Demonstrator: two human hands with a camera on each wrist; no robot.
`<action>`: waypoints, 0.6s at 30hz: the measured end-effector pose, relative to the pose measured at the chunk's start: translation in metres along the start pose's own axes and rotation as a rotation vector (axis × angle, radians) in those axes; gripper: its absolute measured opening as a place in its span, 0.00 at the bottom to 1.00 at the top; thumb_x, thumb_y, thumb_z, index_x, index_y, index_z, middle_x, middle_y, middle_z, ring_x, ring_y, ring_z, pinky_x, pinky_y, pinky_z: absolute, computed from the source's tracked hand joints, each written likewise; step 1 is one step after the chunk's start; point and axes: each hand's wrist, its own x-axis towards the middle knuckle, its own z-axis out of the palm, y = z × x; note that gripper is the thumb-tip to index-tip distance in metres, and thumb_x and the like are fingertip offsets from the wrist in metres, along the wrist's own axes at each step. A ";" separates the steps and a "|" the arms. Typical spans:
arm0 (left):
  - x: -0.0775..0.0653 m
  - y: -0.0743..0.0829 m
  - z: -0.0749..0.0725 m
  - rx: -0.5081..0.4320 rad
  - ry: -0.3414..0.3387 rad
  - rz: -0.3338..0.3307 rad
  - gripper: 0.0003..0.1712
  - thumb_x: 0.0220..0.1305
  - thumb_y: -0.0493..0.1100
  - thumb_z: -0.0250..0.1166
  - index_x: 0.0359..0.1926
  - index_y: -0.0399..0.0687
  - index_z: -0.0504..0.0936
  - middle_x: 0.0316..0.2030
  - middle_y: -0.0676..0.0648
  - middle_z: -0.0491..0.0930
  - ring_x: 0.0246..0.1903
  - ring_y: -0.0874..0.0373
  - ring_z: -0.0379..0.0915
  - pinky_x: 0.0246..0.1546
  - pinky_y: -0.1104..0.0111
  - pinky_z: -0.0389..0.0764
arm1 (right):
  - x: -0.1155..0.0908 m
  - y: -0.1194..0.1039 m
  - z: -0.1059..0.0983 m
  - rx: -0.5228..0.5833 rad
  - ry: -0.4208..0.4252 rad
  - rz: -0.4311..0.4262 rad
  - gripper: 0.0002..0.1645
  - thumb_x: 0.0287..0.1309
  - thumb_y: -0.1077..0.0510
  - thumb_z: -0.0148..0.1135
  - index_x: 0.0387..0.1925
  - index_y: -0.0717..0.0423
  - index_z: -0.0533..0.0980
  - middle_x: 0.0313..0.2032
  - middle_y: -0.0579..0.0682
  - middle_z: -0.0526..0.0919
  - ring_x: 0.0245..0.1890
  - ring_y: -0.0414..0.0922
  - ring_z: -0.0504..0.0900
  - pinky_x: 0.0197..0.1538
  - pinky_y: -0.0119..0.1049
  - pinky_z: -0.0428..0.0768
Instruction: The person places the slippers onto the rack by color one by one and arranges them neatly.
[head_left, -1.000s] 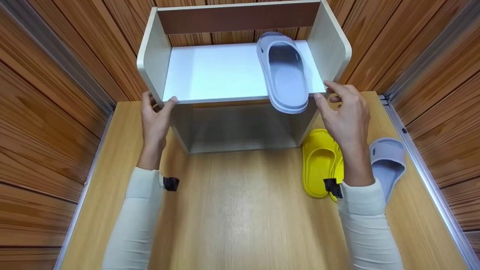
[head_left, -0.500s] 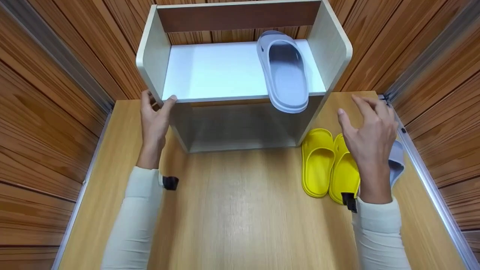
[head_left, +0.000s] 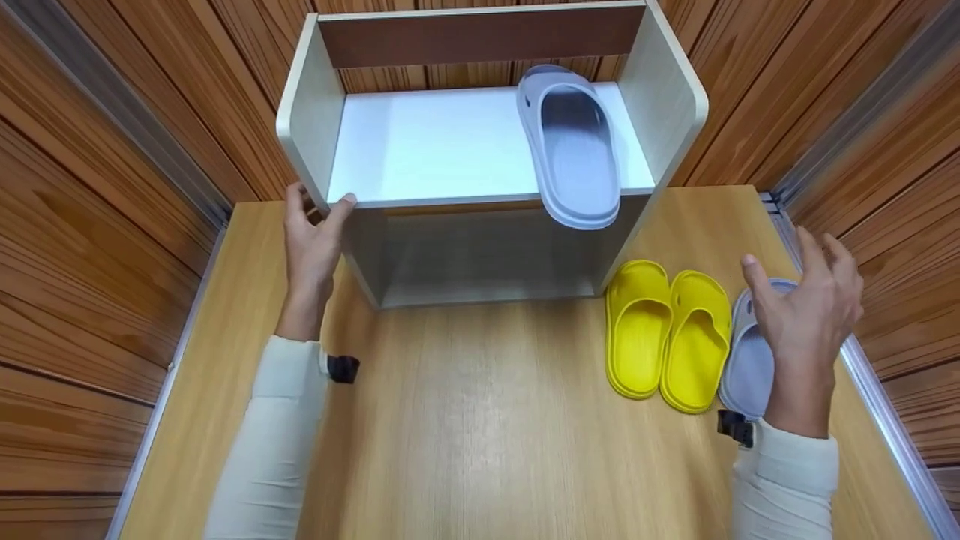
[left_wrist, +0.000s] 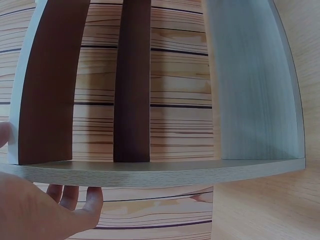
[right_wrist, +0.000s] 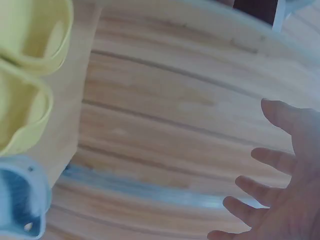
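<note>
A small pale wood shoe rack (head_left: 457, 296) stands against the back wall. My left hand (head_left: 311, 247) grips its left side panel (left_wrist: 165, 176), thumb at the front edge of the upper shelf (head_left: 435, 142) and fingers around the outer side. On that shelf's right part lies a lavender-grey slipper (head_left: 581, 169), its heel end jutting past the front edge. Over another grey slipper (head_left: 750, 367) on the floor, my right hand (head_left: 814, 322) hovers with fingers spread, partly hiding it. In the right wrist view this slipper (right_wrist: 22, 195) is apart from the fingers.
Two yellow slippers (head_left: 637, 337) sit side by side on the wood floor (head_left: 480, 427), between the rack and the grey slipper. Wood-plank walls (head_left: 82, 262) rise on the left, back and right, with a metal rail (head_left: 885, 405) along the right floor edge.
My right hand has let go of the rack's right front corner and moved right and toward me, over the floor slipper. The left hand has kept its hold on the rack.
</note>
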 end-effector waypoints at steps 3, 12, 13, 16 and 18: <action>0.000 0.000 0.000 -0.004 0.000 0.004 0.35 0.68 0.48 0.65 0.71 0.46 0.63 0.66 0.42 0.65 0.61 0.50 0.62 0.60 0.55 0.67 | 0.001 0.017 -0.003 0.004 -0.034 0.092 0.45 0.67 0.40 0.58 0.78 0.49 0.57 0.78 0.59 0.52 0.76 0.61 0.49 0.72 0.64 0.46; 0.000 -0.002 0.000 -0.020 -0.004 0.001 0.36 0.68 0.47 0.65 0.71 0.45 0.61 0.66 0.41 0.65 0.62 0.48 0.62 0.61 0.54 0.67 | -0.003 0.074 0.005 0.014 -0.108 0.287 0.50 0.65 0.39 0.59 0.80 0.50 0.51 0.79 0.62 0.46 0.76 0.64 0.46 0.71 0.66 0.49; 0.000 -0.002 0.000 -0.022 -0.004 0.008 0.36 0.68 0.47 0.65 0.71 0.45 0.62 0.66 0.41 0.65 0.61 0.48 0.62 0.61 0.54 0.67 | -0.004 0.079 0.006 0.014 -0.116 0.308 0.52 0.64 0.38 0.59 0.80 0.50 0.49 0.78 0.62 0.46 0.76 0.64 0.46 0.70 0.67 0.50; 0.000 -0.003 0.000 -0.030 -0.004 0.028 0.36 0.68 0.46 0.65 0.71 0.44 0.61 0.65 0.40 0.65 0.61 0.48 0.62 0.60 0.55 0.67 | -0.007 0.095 0.013 0.034 -0.142 0.367 0.56 0.63 0.36 0.60 0.81 0.49 0.45 0.78 0.64 0.44 0.76 0.64 0.46 0.69 0.68 0.52; 0.000 -0.003 0.000 -0.028 -0.003 0.031 0.36 0.68 0.45 0.65 0.72 0.44 0.61 0.65 0.40 0.66 0.61 0.48 0.63 0.60 0.55 0.67 | -0.009 0.104 0.018 0.046 -0.166 0.411 0.58 0.62 0.35 0.60 0.81 0.48 0.41 0.79 0.64 0.41 0.76 0.65 0.44 0.68 0.70 0.52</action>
